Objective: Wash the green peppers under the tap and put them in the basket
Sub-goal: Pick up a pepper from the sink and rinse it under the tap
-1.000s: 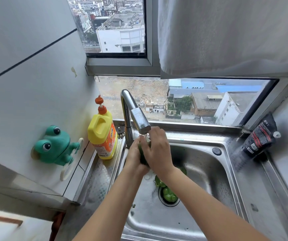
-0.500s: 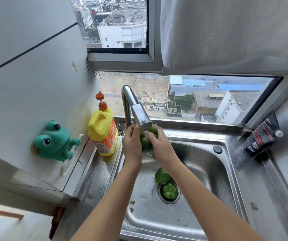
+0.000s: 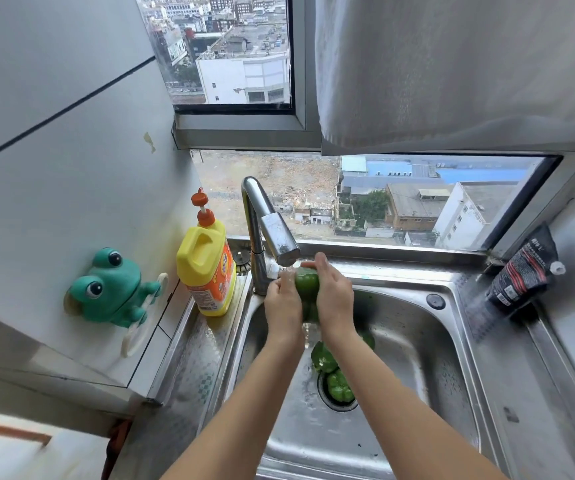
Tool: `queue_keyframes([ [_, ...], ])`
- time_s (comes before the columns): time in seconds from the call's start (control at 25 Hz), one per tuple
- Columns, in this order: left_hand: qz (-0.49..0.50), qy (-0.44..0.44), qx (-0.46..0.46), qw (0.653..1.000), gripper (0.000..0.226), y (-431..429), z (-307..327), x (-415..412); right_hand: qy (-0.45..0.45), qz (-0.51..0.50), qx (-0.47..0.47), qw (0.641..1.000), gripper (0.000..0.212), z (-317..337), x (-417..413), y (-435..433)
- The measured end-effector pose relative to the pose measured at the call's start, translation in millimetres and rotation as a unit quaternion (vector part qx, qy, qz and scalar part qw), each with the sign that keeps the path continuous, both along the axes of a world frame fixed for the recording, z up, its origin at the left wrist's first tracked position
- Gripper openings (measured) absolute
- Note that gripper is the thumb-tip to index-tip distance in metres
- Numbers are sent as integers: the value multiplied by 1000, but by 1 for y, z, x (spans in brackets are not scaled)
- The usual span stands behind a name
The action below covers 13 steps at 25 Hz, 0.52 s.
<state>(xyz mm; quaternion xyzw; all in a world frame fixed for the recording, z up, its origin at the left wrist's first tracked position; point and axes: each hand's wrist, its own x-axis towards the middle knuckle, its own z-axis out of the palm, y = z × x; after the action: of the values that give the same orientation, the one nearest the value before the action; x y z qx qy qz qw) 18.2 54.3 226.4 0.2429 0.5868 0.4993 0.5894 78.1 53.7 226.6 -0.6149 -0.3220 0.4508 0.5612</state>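
Water point(image 3: 286, 270) falls from the tap point(image 3: 281, 244) onto the green pepper point(image 3: 306, 282) you hold at the centre of the frame, above the sink point(image 3: 417, 341). Your left hand point(image 3: 282, 306) and right hand point(image 3: 334, 299) clasp it from either side, fingers curled round it. Its long axis runs up and down the frame, upper end just under the spout. Two loose peppers point(image 3: 322, 356) lie lower down, at the drain point(image 3: 338, 405).

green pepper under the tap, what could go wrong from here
1. The wet green bell pepper, held between left hand and right hand under the steel tap, may slip into the steel sink.
2. Other green peppers lie over the drain; they might slow drainage.
3. No basket is in view, so carrying it there could drip.
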Motion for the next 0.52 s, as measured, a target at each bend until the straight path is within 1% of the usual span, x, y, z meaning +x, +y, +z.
queue_keyframes([
  [0.04, 17, 41, 52, 998, 58, -2, 0, 0, 127, -16, -55, 990, 26, 9, 0, 4],
  [0.08, 26, 66, 107, 992, 63, -4, 3, -1, 224, -24, -84, 971, 18, 17, 1, 6],
  [0.12, 34, 77, 158, 984, 59, -6, 6, -3, 287, -25, -91, 953, 14, 24, 2, 8],
  [0.16, 35, 85, 202, 975, 49, -9, 9, -4, 312, -25, -86, 946, 25, 27, 1, 9],
  [0.2, 34, 87, 231, 968, 39, -10, 10, -5, 318, -27, -74, 945, 38, 27, 0, 9],
  [0.24, 30, 83, 248, 965, 31, -12, 12, -5, 301, -37, -57, 951, 47, 26, -2, 8],
  [0.28, 32, 79, 253, 964, 28, -13, 14, -4, 284, -50, -39, 957, 49, 25, -5, 6],
  [0.32, 35, 71, 248, 966, 28, -14, 16, -5, 277, -62, -18, 959, 44, 22, -7, 4],
  [0.36, 33, 60, 241, 968, 30, -13, 17, -6, 280, -71, -1, 957, 34, 19, -8, 2],
  [0.44, -14, 57, 199, 978, 34, -13, 17, -11, 274, -72, 19, 959, 12, 17, -5, -3],
  [0.48, -54, 54, 157, 985, 34, -13, 18, -14, 244, -68, 22, 967, 10, 14, -2, -5],
  [0.52, -89, 41, 98, 990, 35, -11, 18, -19, 191, -54, 30, 980, 13, 10, 3, -7],
])
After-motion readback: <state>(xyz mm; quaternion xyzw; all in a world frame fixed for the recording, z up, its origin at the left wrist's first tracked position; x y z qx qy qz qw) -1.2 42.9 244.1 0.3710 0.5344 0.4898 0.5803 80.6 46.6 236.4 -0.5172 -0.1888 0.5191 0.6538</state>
